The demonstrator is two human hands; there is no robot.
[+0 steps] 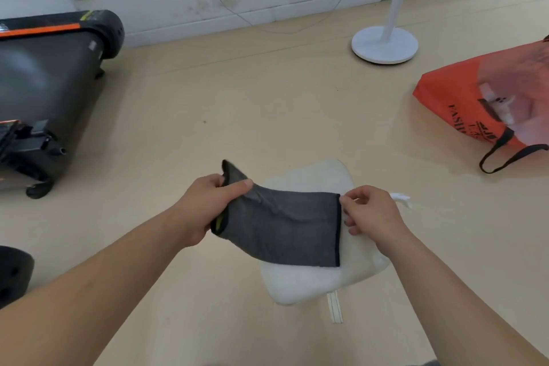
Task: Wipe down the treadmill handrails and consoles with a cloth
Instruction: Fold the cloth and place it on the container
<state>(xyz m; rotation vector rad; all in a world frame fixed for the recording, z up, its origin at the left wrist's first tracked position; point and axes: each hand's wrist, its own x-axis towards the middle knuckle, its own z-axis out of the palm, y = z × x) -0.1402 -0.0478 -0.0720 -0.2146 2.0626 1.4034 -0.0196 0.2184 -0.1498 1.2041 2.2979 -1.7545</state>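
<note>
A dark grey cloth (285, 226) with a black hem and a bit of yellow at its left end hangs stretched between my hands above the floor. My left hand (208, 205) grips its bunched left end, thumb on top. My right hand (368, 211) pinches the cloth's upper right corner. A black treadmill (44, 89) with an orange stripe lies folded on the floor at the far left, well apart from both hands. Its handrails and console are not clearly visible.
A white cushion (312, 282) with straps lies on the beige floor right under the cloth. An orange bag (475, 98) lies at the right. A white round stand base (384, 44) and a cable sit near the far wall. A black object (13, 273) shows at the left edge.
</note>
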